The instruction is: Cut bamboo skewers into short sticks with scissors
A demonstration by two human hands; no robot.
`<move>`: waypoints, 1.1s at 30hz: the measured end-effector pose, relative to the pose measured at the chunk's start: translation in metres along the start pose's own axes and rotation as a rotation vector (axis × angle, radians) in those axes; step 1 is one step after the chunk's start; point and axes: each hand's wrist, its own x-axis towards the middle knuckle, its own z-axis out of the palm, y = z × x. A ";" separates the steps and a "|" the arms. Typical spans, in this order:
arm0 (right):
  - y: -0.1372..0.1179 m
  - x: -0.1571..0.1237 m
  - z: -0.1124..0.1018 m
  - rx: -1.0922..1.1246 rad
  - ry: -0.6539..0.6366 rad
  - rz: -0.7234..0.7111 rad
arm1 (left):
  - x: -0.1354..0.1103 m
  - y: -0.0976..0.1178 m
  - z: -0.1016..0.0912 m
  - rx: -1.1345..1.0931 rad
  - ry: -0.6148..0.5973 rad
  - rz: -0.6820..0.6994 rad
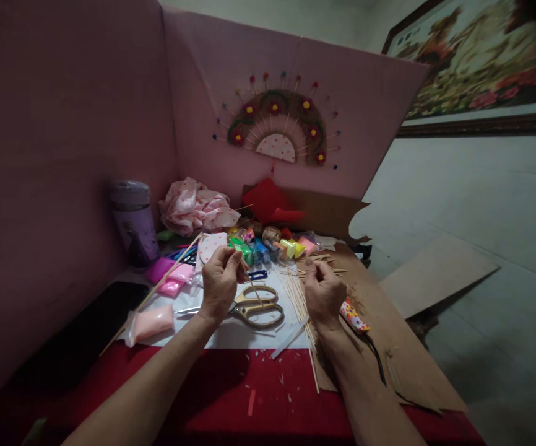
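My left hand (221, 282) is raised over the middle of the worktop, its fingers pinched on a thin wooden stick (255, 289) that slants down to the right. Just beyond and below it lie gold-handled scissors (261, 316), the blades partly hidden behind my wrist. To the right, my right hand (324, 294) is closed with thumb against fingers; whatever it may hold does not show. Under and beside this hand are several loose wooden sticks (296, 294). A flower-patterned tool with a black cord (355, 317) rests by my right wrist.
Packets of coloured clay (261, 251) line the back, near crumpled pink cloth (198, 207) and a purple tumbler (135, 223). A peach packet (151, 323) and a long stick (156, 286) lie left. Cardboard (389, 353) covers the right side. A fan-shaped decoration (275, 102) hangs behind.
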 end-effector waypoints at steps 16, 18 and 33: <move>-0.005 -0.022 0.013 -0.053 -0.231 -0.253 | -0.001 -0.016 -0.002 0.400 -0.044 0.222; -0.005 -0.023 0.013 -0.046 -0.237 -0.261 | -0.002 -0.017 -0.002 0.480 -0.118 0.181; -0.010 -0.030 0.014 0.032 -0.341 -0.338 | -0.002 -0.022 -0.003 0.696 -0.283 0.080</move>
